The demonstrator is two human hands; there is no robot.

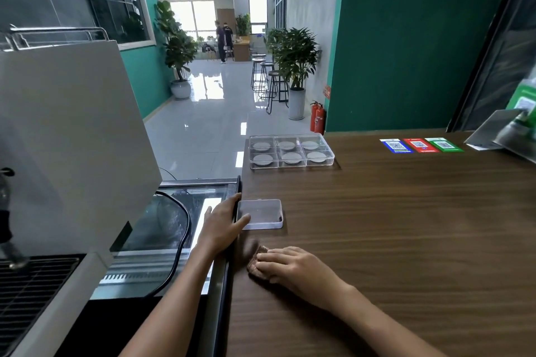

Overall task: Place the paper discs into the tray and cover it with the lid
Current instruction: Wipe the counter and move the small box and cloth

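Note:
A clear plastic tray (330,160) with several compartments stands at the far left of the wooden counter; each compartment holds a grey paper disc (263,159). A clear flat lid (262,213) lies nearer to me by the counter's left edge. My left hand (222,222) rests at the lid's left side, thumb on its near left corner, fingers along its edge. My right hand (285,264) lies flat on the counter, fingers pressing on a small brown disc-like piece (254,265), blurred.
A white coffee machine (66,139) stands left of the counter, with a black cable (179,243) and a glass display case (174,211) below. Coloured QR stickers (420,145) and a slanted sign stand (501,130) sit at the far right. The wooden counter (406,226) spreads right.

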